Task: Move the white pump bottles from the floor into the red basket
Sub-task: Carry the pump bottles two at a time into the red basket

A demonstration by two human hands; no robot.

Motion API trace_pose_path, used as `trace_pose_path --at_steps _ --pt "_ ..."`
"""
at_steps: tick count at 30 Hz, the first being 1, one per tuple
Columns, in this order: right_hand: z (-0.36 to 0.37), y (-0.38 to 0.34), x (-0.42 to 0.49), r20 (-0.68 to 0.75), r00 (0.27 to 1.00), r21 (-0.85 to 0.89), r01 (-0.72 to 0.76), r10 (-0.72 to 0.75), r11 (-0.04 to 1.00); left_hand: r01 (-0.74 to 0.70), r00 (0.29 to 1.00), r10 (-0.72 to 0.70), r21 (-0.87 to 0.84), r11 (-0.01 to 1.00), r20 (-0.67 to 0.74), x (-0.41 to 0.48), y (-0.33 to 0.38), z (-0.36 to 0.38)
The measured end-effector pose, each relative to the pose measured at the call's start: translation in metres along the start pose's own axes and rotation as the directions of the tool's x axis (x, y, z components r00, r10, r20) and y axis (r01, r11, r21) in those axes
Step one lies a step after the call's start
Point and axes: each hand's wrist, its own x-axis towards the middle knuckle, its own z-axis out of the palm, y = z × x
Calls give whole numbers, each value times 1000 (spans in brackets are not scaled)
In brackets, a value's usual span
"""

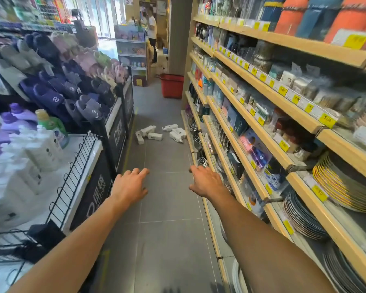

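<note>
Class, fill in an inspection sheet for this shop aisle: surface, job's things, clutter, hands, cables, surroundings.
Surface: grey tiled floor.
Job's things: white pump bottles lie scattered on the floor in two loose groups; red basket stands farther down the aisle, apart from them.
Clutter: nothing seen.
Hands: left hand and right hand stretched forward, fingers relaxed, holding nothing, short of the bottles.
Cables: what looks like a thin dark cord at lower left.
Surroundings: wooden shelves with plates right; slipper rack left; a person far off.
</note>
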Motion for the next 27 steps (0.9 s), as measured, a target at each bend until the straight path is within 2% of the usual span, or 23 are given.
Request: trace_pose_path --at_steps 6,12,19,27 --pt "-4 14 56 23 1000 -8 -20 20 1000 17 1000 -17 -24 1000 12 54 -12 5" --pt "-13 35 126 -23 999 0 27 -27 1000 43 999 -42 29 999 -25 123 -11 -4" --pt "-28 62 198 -9 998 -11 54 -54 998 60 997 -56 62 996 -60 191 -6 -17" --pt "-34 67 267 19 997 -10 76 -76 997 72 997 -71 49 996 -15 258 -17 -3"
